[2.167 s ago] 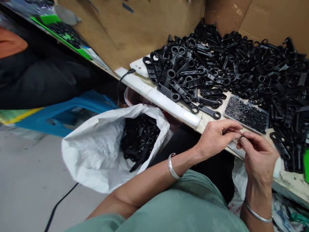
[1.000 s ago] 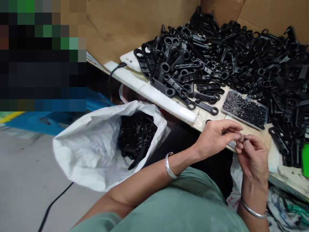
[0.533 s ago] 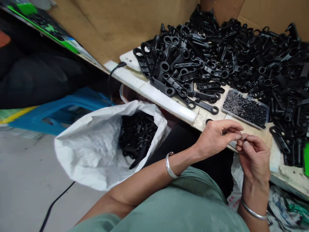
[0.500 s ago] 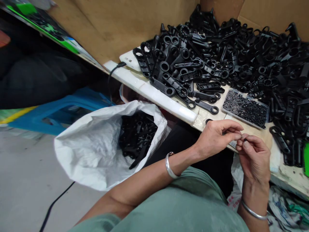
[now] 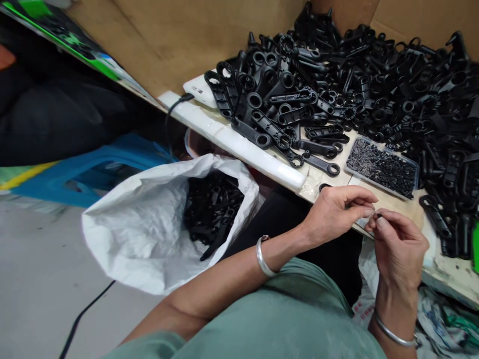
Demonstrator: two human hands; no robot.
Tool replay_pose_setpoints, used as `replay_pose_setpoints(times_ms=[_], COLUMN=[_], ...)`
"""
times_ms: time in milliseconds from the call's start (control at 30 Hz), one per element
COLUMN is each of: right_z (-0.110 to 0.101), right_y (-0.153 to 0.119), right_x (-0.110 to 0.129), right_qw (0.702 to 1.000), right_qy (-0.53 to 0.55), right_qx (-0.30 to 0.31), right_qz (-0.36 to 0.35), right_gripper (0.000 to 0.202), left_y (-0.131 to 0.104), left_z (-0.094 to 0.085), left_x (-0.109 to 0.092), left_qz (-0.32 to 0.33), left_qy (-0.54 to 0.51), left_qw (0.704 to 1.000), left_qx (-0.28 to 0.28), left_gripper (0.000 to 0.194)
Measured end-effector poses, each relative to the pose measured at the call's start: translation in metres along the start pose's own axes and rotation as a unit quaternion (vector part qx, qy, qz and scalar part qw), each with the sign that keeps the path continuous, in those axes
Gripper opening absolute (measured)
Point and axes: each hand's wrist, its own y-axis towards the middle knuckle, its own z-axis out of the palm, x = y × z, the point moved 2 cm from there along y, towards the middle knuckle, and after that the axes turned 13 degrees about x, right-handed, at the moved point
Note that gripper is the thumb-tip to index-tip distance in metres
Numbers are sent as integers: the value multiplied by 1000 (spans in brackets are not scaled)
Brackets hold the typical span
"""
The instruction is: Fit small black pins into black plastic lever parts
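Note:
My left hand [image 5: 336,212] is closed in a pinch, thumb against forefinger. What it grips, if anything, is too small to make out. Facing it, fingertips almost touching, my right hand [image 5: 399,243] pinches a tiny black piece [image 5: 378,216]. Both hands hover at the table's front edge. Just beyond them lies a clear plastic box [image 5: 391,192] filled with small black pieces and grey bits that look like screws. A black ring-ended part [image 5: 324,187] pokes out behind my left hand.
Black plastic arms with ringed ends [image 5: 286,114] are heaped across the table against cardboard [image 5: 209,40]. A white sack [image 5: 127,229] holding more black parts stands open at left below the edge. A white device [image 5: 200,92] with a cable sits at the table's left end.
My right hand has shifted slightly right, opening a small gap between the fingertips, and the black piece shows more clearly. My left hand stays in place.

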Motion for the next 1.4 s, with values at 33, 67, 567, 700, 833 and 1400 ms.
replay_pose_setpoints(times_ms=[33, 67, 567, 700, 833, 1400], right_z=[0, 1, -5, -3, -1, 4], right_y=[-1, -1, -3, -6, -7, -10], right_x=[0, 0, 2, 4, 8, 13], right_qw=[1000, 1000, 994, 990, 983, 949], right_qy=[-10, -22, -109, -141, -185, -309], right_qx=[-4, -7, -14, -9, -2, -32], right_qz=[-3, -5, 17, 10, -4, -52], right_gripper=[15, 15, 15, 15, 14, 18], left_y=[0, 0, -2, -3, -4, -5], left_z=[0, 0, 1, 1, 1, 3], left_x=[0, 0, 3, 4, 4, -4], left_qz=[2, 3, -3, 2, 0, 22], left_qy=[3, 7, -31, -25, -20, 91], left_qw=[1000, 1000, 1000, 1000, 1000, 995], left_qx=[-1, -1, -2, -1, 3, -23], left_gripper=[16, 16, 14, 13, 13, 10])
